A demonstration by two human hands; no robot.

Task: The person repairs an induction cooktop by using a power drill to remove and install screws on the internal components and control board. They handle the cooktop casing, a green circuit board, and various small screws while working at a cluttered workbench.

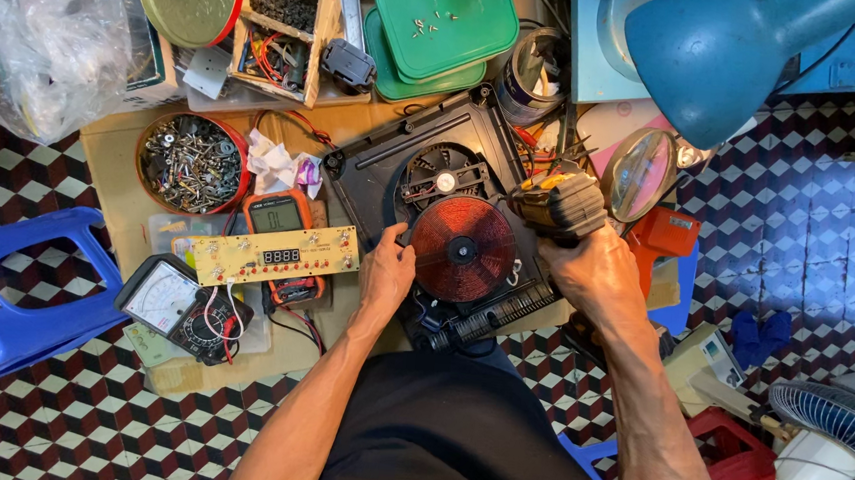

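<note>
With the induction cooker already opened mid-worktop and its copper coil still mounted, the left hand rests half-open on its edge, the right hand gripping a power screwdriver.

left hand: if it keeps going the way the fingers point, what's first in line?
The left hand points up and right; its fingertips already sit beside the round copper-red induction coil in the opened black cooker housing, so likely the coil's edge, though depth is unclear.
</note>
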